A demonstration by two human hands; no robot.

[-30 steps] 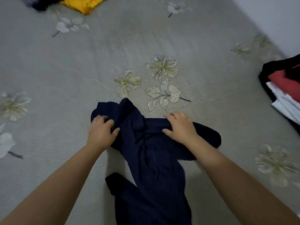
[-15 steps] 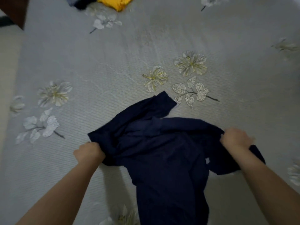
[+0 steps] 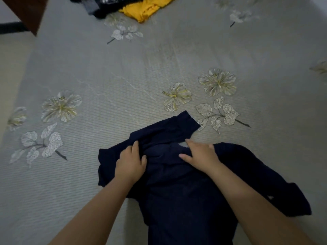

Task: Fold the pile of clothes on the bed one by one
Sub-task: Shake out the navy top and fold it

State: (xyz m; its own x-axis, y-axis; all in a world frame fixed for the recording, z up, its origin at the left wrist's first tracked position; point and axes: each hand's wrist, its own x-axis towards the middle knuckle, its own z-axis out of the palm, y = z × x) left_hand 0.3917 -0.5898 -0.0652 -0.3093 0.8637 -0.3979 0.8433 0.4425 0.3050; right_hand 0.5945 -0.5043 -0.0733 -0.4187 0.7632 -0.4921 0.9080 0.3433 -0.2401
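A navy garment is lying rumpled on the flower-printed bed, near its front edge. Both hands are resting on its upper part, close together: the left hand is lying flat with relaxed fingers, the right hand is pressing down with fingers spread. A yellow garment and dark clothes are lying well apart at the far side.

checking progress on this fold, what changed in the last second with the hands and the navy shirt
Both hands pulled the navy shirt wide by its shoulders, then came back to the middle: the left hand and right hand now lie near the collar. The shirt lies more spread. It stays on the bed, unfolded.
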